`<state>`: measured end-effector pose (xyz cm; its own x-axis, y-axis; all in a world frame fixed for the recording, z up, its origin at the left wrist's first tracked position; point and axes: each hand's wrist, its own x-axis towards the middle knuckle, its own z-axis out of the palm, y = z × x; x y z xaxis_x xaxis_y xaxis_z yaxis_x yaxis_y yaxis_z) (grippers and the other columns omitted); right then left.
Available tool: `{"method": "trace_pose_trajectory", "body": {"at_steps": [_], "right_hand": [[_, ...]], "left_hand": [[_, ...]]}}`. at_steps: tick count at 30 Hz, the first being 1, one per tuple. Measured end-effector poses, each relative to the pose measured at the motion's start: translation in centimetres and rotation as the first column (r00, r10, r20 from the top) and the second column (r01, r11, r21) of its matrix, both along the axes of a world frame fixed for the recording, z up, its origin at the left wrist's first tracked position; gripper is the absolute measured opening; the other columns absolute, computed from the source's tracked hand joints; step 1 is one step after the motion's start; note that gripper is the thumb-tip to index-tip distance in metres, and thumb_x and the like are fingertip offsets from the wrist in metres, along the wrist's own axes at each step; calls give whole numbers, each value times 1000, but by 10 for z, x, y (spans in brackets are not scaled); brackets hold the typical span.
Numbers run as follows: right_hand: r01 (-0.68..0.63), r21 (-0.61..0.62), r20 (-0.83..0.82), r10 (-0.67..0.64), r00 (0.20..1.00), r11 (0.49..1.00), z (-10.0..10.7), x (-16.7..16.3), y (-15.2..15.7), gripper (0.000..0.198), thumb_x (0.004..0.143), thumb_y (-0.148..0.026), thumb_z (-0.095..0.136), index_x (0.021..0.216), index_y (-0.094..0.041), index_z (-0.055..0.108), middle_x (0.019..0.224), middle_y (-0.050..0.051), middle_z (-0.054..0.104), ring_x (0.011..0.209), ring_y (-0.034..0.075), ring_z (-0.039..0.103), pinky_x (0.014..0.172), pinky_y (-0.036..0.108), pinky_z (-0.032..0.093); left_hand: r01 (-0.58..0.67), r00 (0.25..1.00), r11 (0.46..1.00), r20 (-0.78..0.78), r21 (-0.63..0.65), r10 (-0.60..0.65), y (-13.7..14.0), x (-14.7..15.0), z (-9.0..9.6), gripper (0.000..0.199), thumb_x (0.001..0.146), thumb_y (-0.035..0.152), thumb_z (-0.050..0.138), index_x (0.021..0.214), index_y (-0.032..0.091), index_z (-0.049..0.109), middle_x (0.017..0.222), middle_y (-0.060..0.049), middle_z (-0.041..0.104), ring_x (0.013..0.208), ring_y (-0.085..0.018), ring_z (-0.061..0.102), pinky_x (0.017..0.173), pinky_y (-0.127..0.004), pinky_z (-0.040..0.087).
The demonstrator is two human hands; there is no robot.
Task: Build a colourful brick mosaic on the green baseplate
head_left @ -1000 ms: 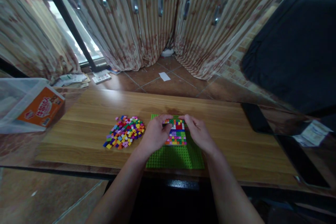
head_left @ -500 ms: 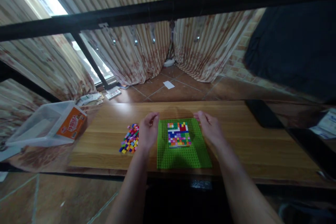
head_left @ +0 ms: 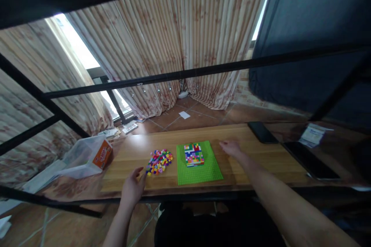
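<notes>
A bright green studded baseplate (head_left: 213, 171) lies on the wooden table. On its upper left part stands a square block of small multicoloured building bricks (head_left: 194, 154). Left of the plate is a loose pile of small coloured bricks (head_left: 160, 161). My left hand (head_left: 133, 187) is at the pile's near left edge, thumb and fingers apart, with nothing seen in it. To the right of the plate my right hand (head_left: 232, 149) hovers over bare wood. Its fingers are loosely stretched to the left and hold nothing visible. Neither hand touches the plate.
A clear plastic bin (head_left: 82, 158) with an orange label stands off the table's left end. A black phone (head_left: 262, 132) lies at the far right, near a dark tablet-like slab (head_left: 311, 160) and a white packet (head_left: 313, 135). A black metal rail (head_left: 197, 72) crosses beyond the table.
My hands have moved apart from beside the baseplate: the left toward the brick pile, the right away over the wood. The head view has tilted up, and more of the pile shows.
</notes>
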<state>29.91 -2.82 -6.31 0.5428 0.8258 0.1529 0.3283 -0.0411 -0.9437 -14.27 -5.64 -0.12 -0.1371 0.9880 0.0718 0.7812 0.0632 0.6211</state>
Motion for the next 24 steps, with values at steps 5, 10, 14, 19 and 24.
{"method": "trace_pose_trajectory", "body": {"at_steps": [5,10,14,19,24], "right_hand": [[-73,-169,145,98,985,983,3,10,-55,15,65,-19,67,51,-22,65,57,3,68,71,25,68,78,40,51],[-137,-246,209,190,959,959,1,9,-80,8,66,-17,65,61,-20,70,72,5,75,78,24,69,81,37,52],[-158,-286,244,232,942,945,-6,10,-79,9,69,-19,64,65,-20,72,79,7,76,81,24,69,83,37,52],[-222,-288,270,301,914,932,-21,21,-80,16,74,-27,61,76,-20,75,89,9,76,90,25,68,88,40,51],[-296,-281,272,371,888,913,-30,32,-87,25,77,-35,58,85,-20,75,94,11,74,94,27,67,91,42,50]], "left_hand": [[100,946,994,-308,-35,-106,-26,-31,-30,35,88,22,47,117,11,62,123,-18,68,118,-29,65,104,-39,49],[114,875,989,-462,-97,-146,-28,-22,-28,36,93,22,44,121,7,61,131,-20,64,126,-28,60,110,-36,43],[81,865,992,-486,-101,-121,-29,-19,-30,36,93,21,47,124,7,60,135,-19,62,128,-27,58,109,-35,43],[26,861,998,-506,-56,-51,-29,-13,-32,29,93,21,46,114,13,65,120,-15,70,114,-24,66,100,-33,49],[-47,866,998,-500,-28,27,-26,-1,-35,30,95,24,43,109,12,66,115,-17,69,111,-27,66,100,-36,47]]}}
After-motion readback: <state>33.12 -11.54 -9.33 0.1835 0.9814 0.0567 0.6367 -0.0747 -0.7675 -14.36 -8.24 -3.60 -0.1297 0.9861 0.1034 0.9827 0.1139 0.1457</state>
